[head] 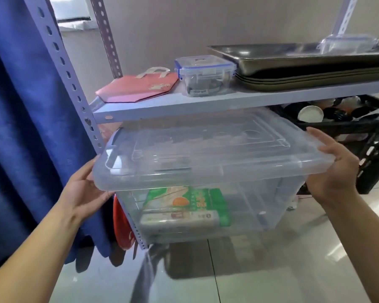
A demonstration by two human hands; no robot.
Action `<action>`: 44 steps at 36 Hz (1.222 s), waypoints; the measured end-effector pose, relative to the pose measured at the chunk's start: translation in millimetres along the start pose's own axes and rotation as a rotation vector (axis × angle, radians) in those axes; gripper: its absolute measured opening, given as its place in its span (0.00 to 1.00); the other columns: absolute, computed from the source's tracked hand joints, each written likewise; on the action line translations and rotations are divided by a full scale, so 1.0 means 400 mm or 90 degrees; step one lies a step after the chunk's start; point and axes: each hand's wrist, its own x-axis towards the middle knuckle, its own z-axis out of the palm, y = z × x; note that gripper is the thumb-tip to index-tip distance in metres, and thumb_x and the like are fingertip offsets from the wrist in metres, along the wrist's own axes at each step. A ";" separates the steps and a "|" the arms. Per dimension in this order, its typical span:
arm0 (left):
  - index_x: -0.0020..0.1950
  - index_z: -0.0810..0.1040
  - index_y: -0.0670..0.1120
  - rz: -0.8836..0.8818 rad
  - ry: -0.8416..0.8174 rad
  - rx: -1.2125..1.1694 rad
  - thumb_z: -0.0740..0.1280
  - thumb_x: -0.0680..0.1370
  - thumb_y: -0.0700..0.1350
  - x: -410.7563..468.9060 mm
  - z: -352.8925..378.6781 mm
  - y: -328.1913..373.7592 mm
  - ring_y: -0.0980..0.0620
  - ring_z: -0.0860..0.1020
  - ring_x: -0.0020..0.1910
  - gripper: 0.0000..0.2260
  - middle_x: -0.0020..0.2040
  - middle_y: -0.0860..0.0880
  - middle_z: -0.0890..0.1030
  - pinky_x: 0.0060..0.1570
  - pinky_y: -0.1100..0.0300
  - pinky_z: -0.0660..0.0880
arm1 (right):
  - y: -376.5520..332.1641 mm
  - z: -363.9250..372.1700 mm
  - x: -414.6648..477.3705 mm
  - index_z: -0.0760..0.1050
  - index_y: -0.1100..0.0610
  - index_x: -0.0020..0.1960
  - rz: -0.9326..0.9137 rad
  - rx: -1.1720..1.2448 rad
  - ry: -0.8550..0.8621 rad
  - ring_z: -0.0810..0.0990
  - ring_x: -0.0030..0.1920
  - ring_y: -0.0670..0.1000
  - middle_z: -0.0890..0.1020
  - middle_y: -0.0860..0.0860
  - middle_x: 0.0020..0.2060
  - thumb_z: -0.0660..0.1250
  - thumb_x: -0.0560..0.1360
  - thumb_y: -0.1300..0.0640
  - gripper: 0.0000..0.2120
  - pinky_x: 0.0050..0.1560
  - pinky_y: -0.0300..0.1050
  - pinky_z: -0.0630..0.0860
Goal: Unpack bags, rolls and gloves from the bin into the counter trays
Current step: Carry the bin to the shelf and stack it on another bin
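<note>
A clear plastic bin (260,206) sits on the low shelf of a metal rack. Its clear lid (201,154) is raised a little above it and tilted. My left hand (85,189) grips the lid's left end, and my right hand (333,169) grips its right end. Through the bin's wall I see a green and white packet (193,200) lying on a long white roll pack (179,218). What else the bin holds is hidden.
The upper shelf (206,101) carries a pink paper bag (140,86), a small clip-lid box (206,75) and stacked steel trays (304,64). A black crate (370,149) of cups stands on the right. A blue curtain (20,127) hangs left; glossy tiled floor (249,270) lies below.
</note>
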 end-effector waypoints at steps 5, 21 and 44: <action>0.63 0.81 0.51 -0.005 0.035 -0.001 0.57 0.83 0.50 0.033 0.002 -0.036 0.52 0.82 0.56 0.15 0.60 0.50 0.83 0.56 0.56 0.79 | 0.058 0.011 0.016 0.74 0.55 0.68 -0.013 -0.067 0.025 0.81 0.57 0.53 0.81 0.51 0.56 0.55 0.78 0.62 0.20 0.53 0.45 0.80; 0.73 0.61 0.68 0.013 -0.024 0.378 0.80 0.61 0.41 0.009 0.009 -0.056 0.55 0.80 0.60 0.49 0.67 0.54 0.76 0.52 0.63 0.79 | 0.220 0.042 -0.111 0.41 0.33 0.76 -0.077 -0.592 0.009 0.48 0.78 0.52 0.48 0.49 0.79 0.71 0.63 0.31 0.52 0.75 0.60 0.53; 0.64 0.80 0.43 0.517 0.218 0.947 0.73 0.75 0.42 0.119 0.092 -0.102 0.46 0.75 0.67 0.18 0.63 0.45 0.81 0.65 0.76 0.60 | 0.296 0.180 0.035 0.58 0.38 0.75 -0.251 -0.878 0.059 0.44 0.78 0.63 0.49 0.52 0.80 0.54 0.79 0.36 0.26 0.73 0.64 0.49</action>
